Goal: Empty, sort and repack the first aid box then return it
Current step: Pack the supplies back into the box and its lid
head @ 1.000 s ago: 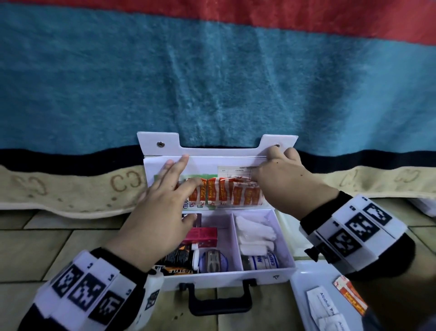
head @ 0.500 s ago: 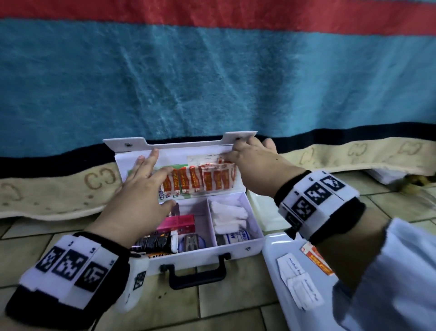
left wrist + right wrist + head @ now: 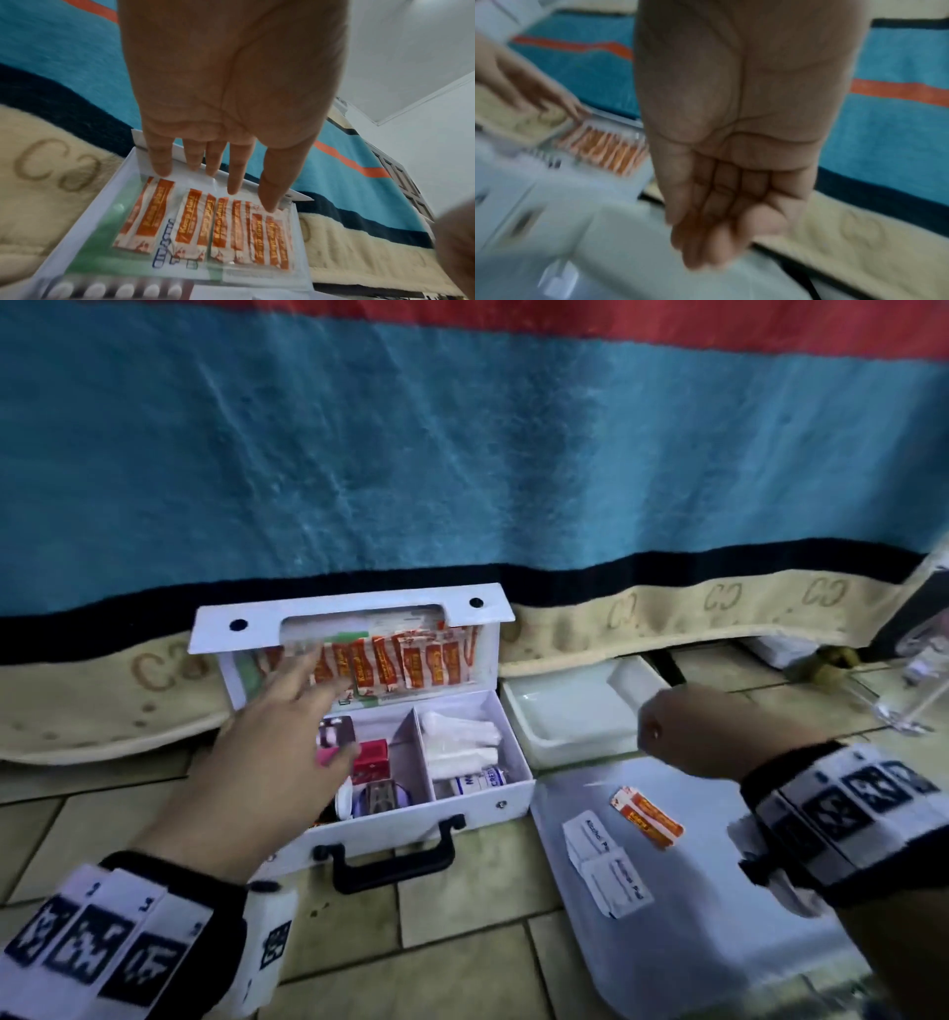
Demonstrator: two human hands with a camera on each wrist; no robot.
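The white first aid box (image 3: pixel 477 806) stands open on the tiled floor, lid upright against a blanket. A clear pocket in the lid holds several orange plaster strips (image 3: pixel 400 662) (image 3: pixel 205 227) (image 3: pixel 608 154). My left hand (image 3: pixel 303 670) (image 3: pixel 221 178) reaches to the lid with straight fingers, whose tips rest at the pocket's top edge. Off to the right of the box, my right hand (image 3: pixel 662 731) (image 3: pixel 706 249) hovers over the white tray (image 3: pixel 667 942), fingers loosely curled, holding nothing. Inside the box lie white gauze rolls (image 3: pixel 462 737), a red carton (image 3: pixel 372 755) and a blister pack (image 3: pixel 336 731).
Two alcohol pads (image 3: pixel 606 870) and an orange plaster (image 3: pixel 647 816) lie on the tray. A white dish (image 3: pixel 565 716) sits behind it by the blanket hem. A glass object (image 3: pixel 919 670) stands far right. The box's black handle (image 3: pixel 393 857) faces me.
My right hand has let go of the lid's right corner and pulled back to the right, over the tray. My left hand stays at the lid pocket.
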